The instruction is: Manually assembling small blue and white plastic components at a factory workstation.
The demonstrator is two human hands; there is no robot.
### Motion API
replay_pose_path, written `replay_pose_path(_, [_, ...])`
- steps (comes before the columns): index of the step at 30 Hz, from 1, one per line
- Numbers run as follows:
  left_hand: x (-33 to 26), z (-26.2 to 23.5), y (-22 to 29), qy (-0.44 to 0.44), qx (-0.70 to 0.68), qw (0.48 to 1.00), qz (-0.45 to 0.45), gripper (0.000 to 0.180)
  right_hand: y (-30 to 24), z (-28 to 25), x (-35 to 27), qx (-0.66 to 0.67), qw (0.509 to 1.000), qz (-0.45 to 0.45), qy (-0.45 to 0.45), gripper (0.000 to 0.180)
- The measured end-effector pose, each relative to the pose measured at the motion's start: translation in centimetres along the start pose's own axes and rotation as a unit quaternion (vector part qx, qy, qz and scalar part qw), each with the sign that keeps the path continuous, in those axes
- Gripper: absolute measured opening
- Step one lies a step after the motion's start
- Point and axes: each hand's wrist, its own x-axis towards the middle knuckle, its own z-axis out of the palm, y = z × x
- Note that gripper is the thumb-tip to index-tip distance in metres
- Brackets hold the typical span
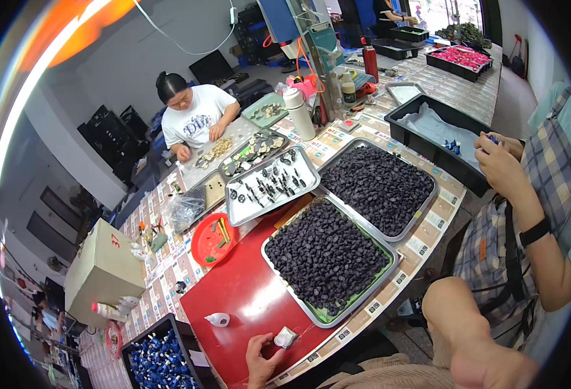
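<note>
My left hand (264, 358) rests low on a red board (250, 308), thumb and forefinger apart in a loose curve. Beside its fingertips is a small whitish, shiny lump or little pot (285, 337); whether they touch it I cannot tell. A little farther off lies a small white squeeze bottle (218, 319) with a pointed tip. My right arm (457, 318) is bent at the lower right, and its hand runs out of the picture. Just beyond the board, a metal tray (391, 262) on a green liner holds a heap of small dark oval pieces.
A second tray of dark pieces (379, 188) adjoins it. Farther back are a tray of black parts (272, 181) and a red basin (213, 241). A black crate of blue pieces (162, 356) stands left. One co-worker sits opposite; another's hands (498, 159) hold blue pieces at right.
</note>
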Motion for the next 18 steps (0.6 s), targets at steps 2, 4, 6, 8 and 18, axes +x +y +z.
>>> replay_pose_path(2, [0.0, 0.1, 0.2, -0.007, -0.014, 1.0, 0.001, 0.047, -0.5, -0.1, 0.2, -0.009, 1.0, 0.0, -0.001, 0.014])
replay_pose_path(4, [-0.3, 0.1, 0.2, -0.023, 0.002, 1.0, 0.004, 0.043, -1.0, -0.1, 0.5, -0.025, 1.0, -0.006, -0.008, 0.014])
replay_pose_path(6, [-0.6, -0.2, 0.0, -0.033, 0.012, 0.999, 0.017, 0.043, -1.7, -0.3, 1.0, -0.042, 0.999, -0.013, -0.016, 0.014])
replay_pose_path(8, [-0.9, -0.2, -0.4, -0.025, 0.026, 0.999, 0.006, 0.044, -2.3, -0.5, 1.4, -0.06, 0.998, -0.021, -0.026, 0.014])
replay_pose_path(18, [-0.2, 0.1, -0.3, -0.028, 0.022, 0.999, -0.001, 0.045, -2.6, -0.3, 1.7, -0.057, 0.998, -0.014, -0.023, 0.015])
